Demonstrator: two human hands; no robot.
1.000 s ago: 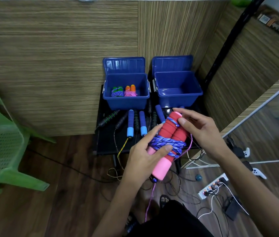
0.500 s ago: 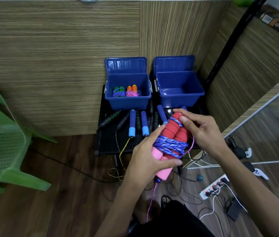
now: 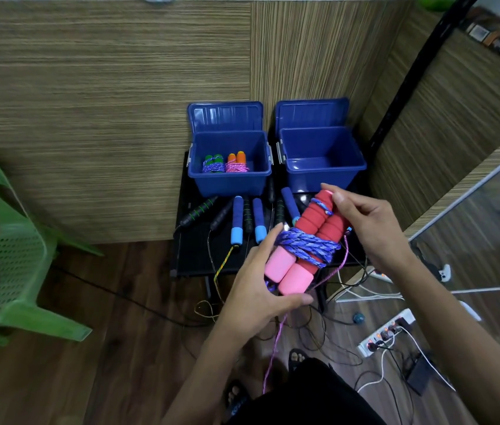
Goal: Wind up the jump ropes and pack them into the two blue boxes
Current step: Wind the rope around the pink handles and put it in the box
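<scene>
While you hold them above a small black table [image 3: 199, 259], two ribbed red foam handles [image 3: 319, 222] with smooth pink ends lie side by side, bound by braided purple rope [image 3: 307, 245]. Two glossy blue plastic boxes [image 3: 322, 161] stand open behind; the left one holds two wound ropes [image 3: 225, 165]. Loose blue and black handles [image 3: 247, 220] lie between. Your left hand [image 3: 254, 289] curls round the pink ends; your right hand [image 3: 365, 222] pinches the top.
</scene>
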